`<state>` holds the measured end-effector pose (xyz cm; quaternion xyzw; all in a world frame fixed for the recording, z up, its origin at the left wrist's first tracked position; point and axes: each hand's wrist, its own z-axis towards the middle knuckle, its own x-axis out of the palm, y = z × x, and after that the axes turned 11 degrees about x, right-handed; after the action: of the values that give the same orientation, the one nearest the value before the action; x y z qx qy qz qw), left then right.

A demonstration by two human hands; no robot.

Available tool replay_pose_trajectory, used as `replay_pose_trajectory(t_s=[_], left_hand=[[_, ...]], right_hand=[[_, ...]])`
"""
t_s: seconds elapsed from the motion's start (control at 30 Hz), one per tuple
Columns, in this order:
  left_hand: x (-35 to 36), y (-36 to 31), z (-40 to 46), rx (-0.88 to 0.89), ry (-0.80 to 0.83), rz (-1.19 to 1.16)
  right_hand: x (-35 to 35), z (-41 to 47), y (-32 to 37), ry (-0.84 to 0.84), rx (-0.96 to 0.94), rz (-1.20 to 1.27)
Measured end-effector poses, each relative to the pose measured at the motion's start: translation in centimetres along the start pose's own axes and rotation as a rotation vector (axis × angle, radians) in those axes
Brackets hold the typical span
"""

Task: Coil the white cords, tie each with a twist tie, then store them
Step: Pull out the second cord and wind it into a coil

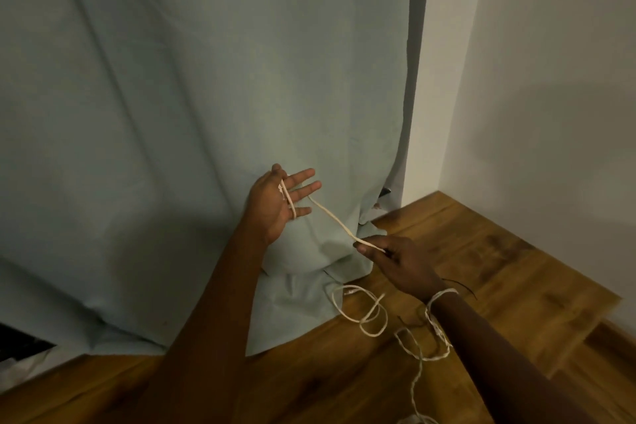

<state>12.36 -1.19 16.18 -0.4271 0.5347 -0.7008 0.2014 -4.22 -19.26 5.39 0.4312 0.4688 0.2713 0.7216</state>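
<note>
A white cord [332, 215] runs taut between my two hands. My left hand [275, 203] is raised with palm up and fingers spread; the cord's end lies across its palm, caught between thumb and fingers. My right hand [399, 260] pinches the cord lower right, fingers closed on it. From there the cord drapes over my right wrist and falls in loose loops [373, 313] onto the wooden floor, trailing toward the bottom edge. A thin dark tie [463, 286] sticks out by my right wrist.
A pale blue-green curtain [206, 96] hangs ahead and bunches on the wooden floor [499, 268]. A white wall [550, 79] forms a corner on the right. A dark object [20, 344] shows under the curtain at the far left.
</note>
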Motion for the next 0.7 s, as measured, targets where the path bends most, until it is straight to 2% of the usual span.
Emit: replay_pose_trajectory(t_s=[0.03,0.1,0.13,0.2,0.23,0.3,0.37,0.4,0.47,0.5,0.53,0.63,0.7], left_hand=[[-0.4,-1.5,0.2,0.023,0.019,-0.044],[0.0,-3.6,-0.2,0.083,0.037,-0.315],[0.3,-4.1,-0.1,0.113,0.066,-0.413],[1.4,-4.2,0.0,0.191,0.076,-0.427],[2.0,-3.9,0.1,0.25,0.051,-0.359],[2.4,-3.3,0.5,0.46,-0.044,-0.066],[2.0,-2.3,1.1,0.718,-0.078,0.321],[1.6,-1.4,1.2,0.772,-0.037,0.543],[0.3,0.1,1.3,0.737,0.08,0.946],[-0.4,0.6,1.0,0.693,0.114,1.067],[-0.8,0.7,0.5,0.628,0.158,1.094],[-0.3,0.7,-1.6,0.27,0.296,0.742],[0.6,0.3,-3.1,0.087,0.463,0.509]], right_hand=[[0.2,0.6,0.4,-0.052,-0.018,-0.002],[0.5,1.3,0.4,-0.06,-0.001,-0.056],[0.7,1.5,0.1,-0.017,0.023,-0.108],[1.7,0.8,-0.7,0.126,0.044,-0.213],[2.2,0.3,-0.5,0.214,0.052,-0.235],[2.8,-0.1,0.6,0.323,0.017,-0.206],[2.2,0.3,2.2,0.317,-0.063,-0.134],[1.6,0.6,2.8,0.284,-0.099,-0.102],[-0.1,1.1,4.0,0.167,-0.151,-0.073],[-1.2,1.5,4.5,0.095,-0.172,-0.065],[-2.4,1.8,5.3,0.03,-0.191,-0.045],[-5.2,3.1,7.5,-0.132,-0.24,0.035],[-5.9,4.3,8.5,-0.168,-0.213,0.088]])
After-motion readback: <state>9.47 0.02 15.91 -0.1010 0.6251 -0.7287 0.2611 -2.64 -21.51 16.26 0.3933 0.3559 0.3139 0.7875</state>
